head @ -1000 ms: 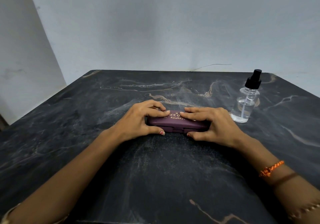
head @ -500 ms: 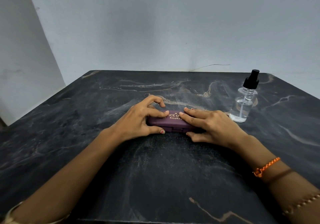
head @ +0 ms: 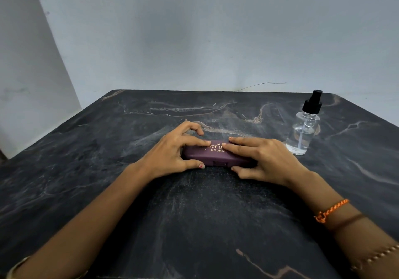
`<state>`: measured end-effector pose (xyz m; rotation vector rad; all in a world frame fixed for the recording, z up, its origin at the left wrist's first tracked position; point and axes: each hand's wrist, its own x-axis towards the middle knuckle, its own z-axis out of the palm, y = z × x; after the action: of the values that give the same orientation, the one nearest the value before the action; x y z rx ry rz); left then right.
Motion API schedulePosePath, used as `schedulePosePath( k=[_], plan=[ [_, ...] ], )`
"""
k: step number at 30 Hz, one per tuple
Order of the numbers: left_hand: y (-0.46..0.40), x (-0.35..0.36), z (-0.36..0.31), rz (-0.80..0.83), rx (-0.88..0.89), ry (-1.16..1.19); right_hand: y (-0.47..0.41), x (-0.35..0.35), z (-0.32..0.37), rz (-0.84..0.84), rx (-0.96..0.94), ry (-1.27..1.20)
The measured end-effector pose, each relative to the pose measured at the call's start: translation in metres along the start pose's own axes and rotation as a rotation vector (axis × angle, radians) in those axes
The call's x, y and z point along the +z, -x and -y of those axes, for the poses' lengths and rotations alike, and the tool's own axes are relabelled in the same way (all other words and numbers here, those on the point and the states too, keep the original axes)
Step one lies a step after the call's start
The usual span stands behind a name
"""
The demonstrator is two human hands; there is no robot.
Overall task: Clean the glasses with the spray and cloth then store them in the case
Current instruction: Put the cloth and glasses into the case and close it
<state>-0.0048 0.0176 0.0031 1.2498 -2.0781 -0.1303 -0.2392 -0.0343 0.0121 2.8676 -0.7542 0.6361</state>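
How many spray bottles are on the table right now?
1. The spray bottle stands upright at the far right of the table, apart from the closed case under both hands. Nothing suggests another is hidden.

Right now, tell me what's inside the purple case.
Nothing inside shows: the purple case lies shut on the table, left hand and right hand gripping its ends. Whether glasses or a cloth are within is hidden.

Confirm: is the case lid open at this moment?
No, the maroon case lies shut on the table, with the left hand and right hand resting on it.
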Motion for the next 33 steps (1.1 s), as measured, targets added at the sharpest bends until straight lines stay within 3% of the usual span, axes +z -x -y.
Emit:
schedulePosePath(
  k=[7, 13, 21, 33],
  plan=[
    [0.001, 0.004, -0.001, 0.082, -0.155, -0.094, -0.004, 0.013, 0.006, 0.042, 0.157, -0.007],
    [0.004, 0.012, -0.001, 0.079, -0.281, -0.142, -0.002, 0.013, 0.013, -0.081, 0.28, -0.001],
    [0.005, 0.013, -0.002, 0.047, -0.264, -0.333, -0.001, 0.013, 0.015, -0.153, 0.321, 0.0],
    [0.006, 0.014, -0.02, -0.048, -0.231, -0.458, -0.001, 0.008, 0.018, -0.091, 0.319, -0.006]
  ],
)
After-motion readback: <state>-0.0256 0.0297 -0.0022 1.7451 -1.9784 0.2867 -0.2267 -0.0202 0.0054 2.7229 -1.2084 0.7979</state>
